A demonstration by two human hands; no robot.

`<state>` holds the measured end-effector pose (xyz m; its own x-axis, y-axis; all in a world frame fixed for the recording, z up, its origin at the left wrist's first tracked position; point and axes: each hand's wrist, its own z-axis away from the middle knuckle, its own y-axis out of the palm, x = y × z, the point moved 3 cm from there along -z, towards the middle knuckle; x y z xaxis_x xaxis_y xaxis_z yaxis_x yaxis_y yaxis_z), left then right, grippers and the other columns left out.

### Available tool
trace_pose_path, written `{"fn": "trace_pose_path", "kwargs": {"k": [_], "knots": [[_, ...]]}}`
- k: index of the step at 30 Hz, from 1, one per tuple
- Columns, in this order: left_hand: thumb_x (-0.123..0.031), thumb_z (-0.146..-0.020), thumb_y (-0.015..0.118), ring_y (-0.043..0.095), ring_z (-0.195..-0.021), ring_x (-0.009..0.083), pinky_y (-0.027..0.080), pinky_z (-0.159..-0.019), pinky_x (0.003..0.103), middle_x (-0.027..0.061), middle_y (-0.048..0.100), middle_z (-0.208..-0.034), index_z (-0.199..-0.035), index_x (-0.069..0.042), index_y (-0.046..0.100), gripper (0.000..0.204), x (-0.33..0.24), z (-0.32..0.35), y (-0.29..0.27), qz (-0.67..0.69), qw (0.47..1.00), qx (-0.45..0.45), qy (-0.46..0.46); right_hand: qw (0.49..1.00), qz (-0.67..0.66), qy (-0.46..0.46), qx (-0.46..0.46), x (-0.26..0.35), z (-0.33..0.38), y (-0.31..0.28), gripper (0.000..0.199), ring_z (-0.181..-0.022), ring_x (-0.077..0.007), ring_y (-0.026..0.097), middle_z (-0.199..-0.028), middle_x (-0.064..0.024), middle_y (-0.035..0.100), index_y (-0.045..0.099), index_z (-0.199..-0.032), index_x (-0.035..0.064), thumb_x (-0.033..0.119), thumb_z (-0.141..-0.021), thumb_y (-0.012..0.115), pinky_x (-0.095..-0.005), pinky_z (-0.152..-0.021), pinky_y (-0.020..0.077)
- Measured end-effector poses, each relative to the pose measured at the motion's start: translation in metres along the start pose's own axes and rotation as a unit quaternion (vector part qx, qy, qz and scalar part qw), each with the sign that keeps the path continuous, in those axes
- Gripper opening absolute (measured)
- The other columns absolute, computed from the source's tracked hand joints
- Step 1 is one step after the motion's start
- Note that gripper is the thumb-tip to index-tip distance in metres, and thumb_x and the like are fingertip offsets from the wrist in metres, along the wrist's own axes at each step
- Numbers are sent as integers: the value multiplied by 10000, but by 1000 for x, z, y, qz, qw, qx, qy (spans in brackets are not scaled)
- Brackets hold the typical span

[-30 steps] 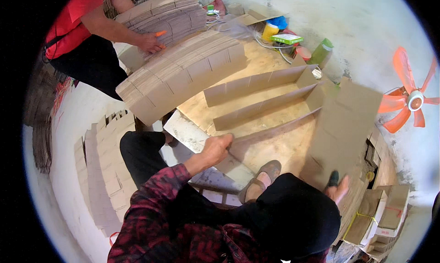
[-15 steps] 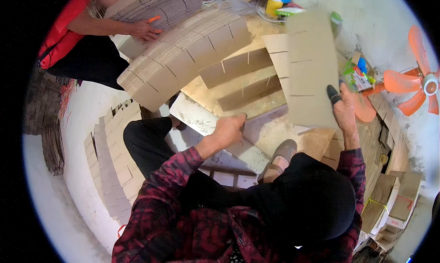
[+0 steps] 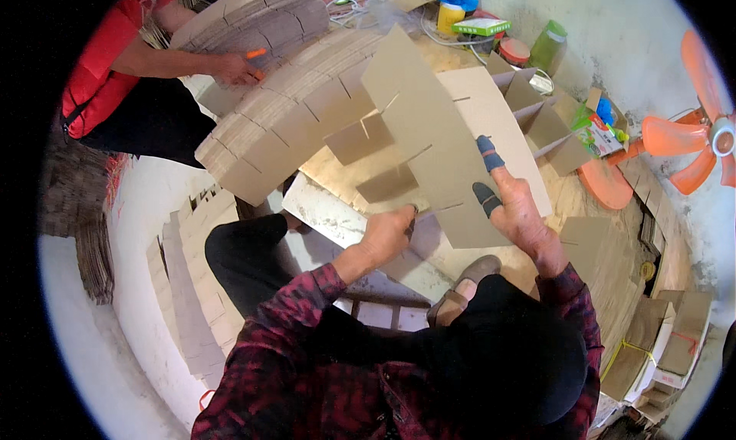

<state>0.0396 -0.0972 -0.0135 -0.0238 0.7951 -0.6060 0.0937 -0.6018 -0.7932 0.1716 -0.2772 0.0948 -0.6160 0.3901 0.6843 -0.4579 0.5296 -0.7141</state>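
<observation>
Head view, held sheet: a slotted cardboard sheet [image 3: 429, 126] is raised and tilted above the work surface, its lower edge between the two hands and its upper corner towards the far stack.
Head view, left hand: the left hand [image 3: 387, 233] is curled closed on the lower left edge of the sheet, fingers folded around it.
Head view, right hand: the right hand [image 3: 515, 210] grips the lower right edge; two fingertips in blue covers [image 3: 486, 150] lie pressed flat on the sheet's face.
Head view, beneath the sheet: a wooden board [image 3: 345, 179] carries upright cardboard dividers [image 3: 537, 110], partly hidden by the raised sheet.
Head view, left edge of the room: a fanned stack of slotted cardboard pieces [image 3: 261, 133] lies just beside the board; another person's hand [image 3: 234, 68] rests on the far end of it.
Head view, right edge: an orange fan [image 3: 682, 145] stands near the board's right side, with flat cardboard [image 3: 586, 241] lying between.
Head view, far edge: a green bottle [image 3: 548, 45] and a yellow container [image 3: 448, 14] crowd the back.
Head view, open room: the space directly above the board, between the stack and the fan, is where the sheet hangs; the pale floor [image 3: 146, 210] at the left is bare.
</observation>
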Motion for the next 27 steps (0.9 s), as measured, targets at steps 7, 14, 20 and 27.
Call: {"fn": "trace_pose_path", "kwargs": {"k": [7,14,20,27], "knots": [[4,-730,548,612,-684,426,468,-576,508,208,608,-708,-861,-49,476,159,1,1,0,4,1000,-15,0,998,-8,11,55,14,-11,8,747,-978,-432,587,-1078,-293,593,273,-1465,76,-48,-806,601,-372,-882,461],[-5,-709,562,602,-676,437,467,-573,510,207,602,-705,-848,-41,487,162,-5,4,-6,14,1000,-4,13,997,35,-35,58,7,-12,34,762,-784,-441,598,-858,-264,613,254,-1472,75,-57,-799,585,-387,-769,495],[-16,-702,594,587,-940,412,484,-783,484,226,605,-982,-1013,-24,547,315,-2,2,-11,55,996,68,17,991,51,43,120,4,-7,52,780,-855,-435,603,-960,-281,609,214,-1483,74,-68,-799,560,-389,-802,492],[-30,-756,631,379,-1234,466,317,-1068,478,264,431,-1294,-1242,61,437,531,77,-50,-98,-128,957,-259,-23,995,36,-7,95,-13,3,52,737,-897,-434,597,-1023,-297,590,289,-1460,64,-104,-787,540,-351,-773,489]]}}
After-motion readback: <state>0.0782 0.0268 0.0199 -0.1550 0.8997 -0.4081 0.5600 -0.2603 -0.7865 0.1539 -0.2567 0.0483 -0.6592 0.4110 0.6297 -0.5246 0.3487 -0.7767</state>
